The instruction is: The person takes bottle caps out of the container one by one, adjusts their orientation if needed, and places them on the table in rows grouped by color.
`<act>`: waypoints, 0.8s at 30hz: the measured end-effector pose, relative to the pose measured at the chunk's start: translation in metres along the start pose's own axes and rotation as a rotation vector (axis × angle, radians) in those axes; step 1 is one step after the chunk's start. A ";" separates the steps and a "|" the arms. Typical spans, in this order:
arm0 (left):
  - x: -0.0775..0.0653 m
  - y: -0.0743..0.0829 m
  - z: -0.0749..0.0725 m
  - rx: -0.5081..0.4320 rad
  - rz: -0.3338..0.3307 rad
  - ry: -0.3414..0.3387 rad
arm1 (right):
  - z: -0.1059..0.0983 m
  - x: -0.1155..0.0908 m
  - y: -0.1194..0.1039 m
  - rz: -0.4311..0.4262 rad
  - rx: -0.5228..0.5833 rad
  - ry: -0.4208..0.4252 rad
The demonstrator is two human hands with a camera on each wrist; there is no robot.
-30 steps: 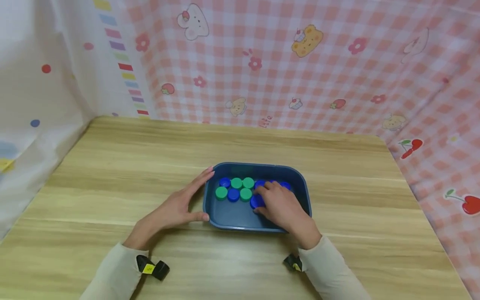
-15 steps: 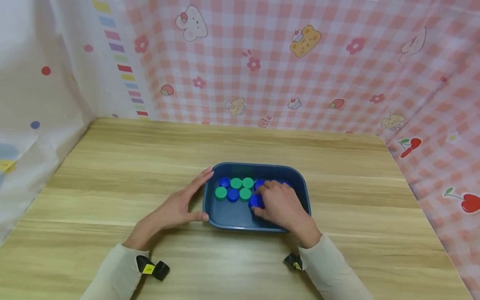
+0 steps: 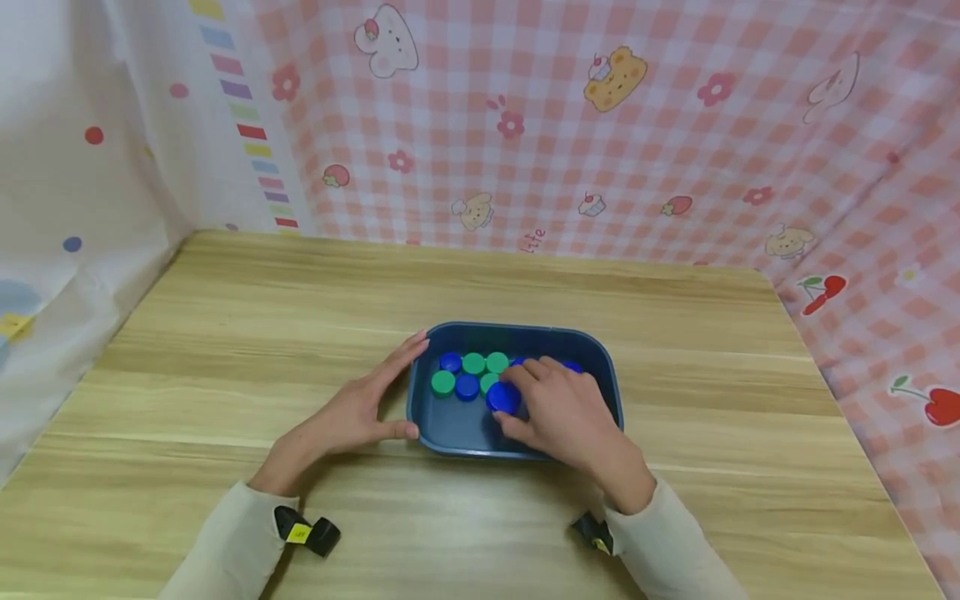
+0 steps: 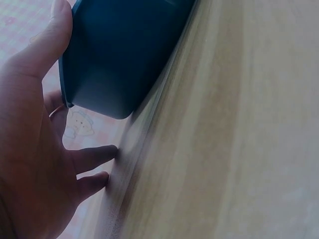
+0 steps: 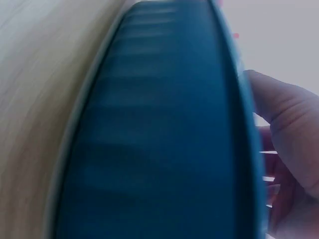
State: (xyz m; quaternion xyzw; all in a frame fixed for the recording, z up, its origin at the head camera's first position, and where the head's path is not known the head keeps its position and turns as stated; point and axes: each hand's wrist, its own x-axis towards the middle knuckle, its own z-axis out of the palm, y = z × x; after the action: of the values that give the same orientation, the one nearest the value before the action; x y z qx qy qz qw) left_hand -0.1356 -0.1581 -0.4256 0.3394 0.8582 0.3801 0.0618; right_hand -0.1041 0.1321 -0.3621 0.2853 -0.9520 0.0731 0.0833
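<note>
A dark blue tray (image 3: 457,433) stands on the wooden table with several green and blue bottle caps in it. My right hand (image 3: 566,412) reaches over the tray's near side and pinches a blue bottle cap (image 3: 503,398) between thumb and fingers. This cap looks lifted and partly covers a green bottle cap (image 3: 488,381). At the tray's left end, my left hand (image 3: 348,417) touches the wall with spread, mostly straight fingers and thumb. In the left wrist view its thumb (image 4: 59,30) lies against the tray. The right wrist view shows the tray's outer wall (image 5: 154,139) hiding the held cap.
Other caps lie left of the right hand, such as a green bottle cap (image 3: 443,383) and a blue bottle cap (image 3: 467,387). One more blue bottle cap (image 3: 572,367) shows behind the hand. Patterned cloth (image 3: 480,125) hangs along the back and sides of the table (image 3: 225,333).
My right hand has shifted slightly left with the blue bottle cap, which now overlaps the green one beside it. The left hand and the tray have stayed in place.
</note>
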 end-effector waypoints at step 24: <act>0.000 0.000 0.000 -0.003 0.004 0.003 | -0.019 -0.019 -0.044 -0.217 -0.014 0.142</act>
State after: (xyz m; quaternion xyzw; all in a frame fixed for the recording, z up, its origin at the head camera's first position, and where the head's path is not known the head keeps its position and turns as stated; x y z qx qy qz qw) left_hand -0.1349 -0.1579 -0.4258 0.3403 0.8572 0.3819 0.0603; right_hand -0.0623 0.1093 -0.3433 0.3802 -0.9077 0.0771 0.1597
